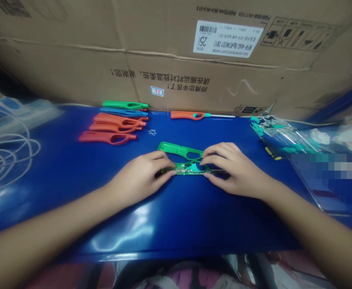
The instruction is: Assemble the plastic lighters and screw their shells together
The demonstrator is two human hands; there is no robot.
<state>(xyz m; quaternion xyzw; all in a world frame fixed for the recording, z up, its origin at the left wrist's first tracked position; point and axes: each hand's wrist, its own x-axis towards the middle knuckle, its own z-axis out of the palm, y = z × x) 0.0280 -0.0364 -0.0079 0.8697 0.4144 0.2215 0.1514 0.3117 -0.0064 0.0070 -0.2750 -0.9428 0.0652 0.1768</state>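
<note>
In the head view, an opened green lighter shell half lies at mid-table with a clear fuel tank, a teal trigger and thin wires in it. My left hand pinches its left end between thumb and fingers. Over its right end, my right hand has thumb and fingers closed around the shell near the metal rod. The other green shell half, with an oval finger hole, rests just behind, touching or nearly touching my right fingertips.
Green, blue, orange and red lighter shells lie at the back left beside small white pins. An assembled orange lighter lies against the cardboard box. Trigger-and-rod parts and a yellow-black tool are right, white cables left.
</note>
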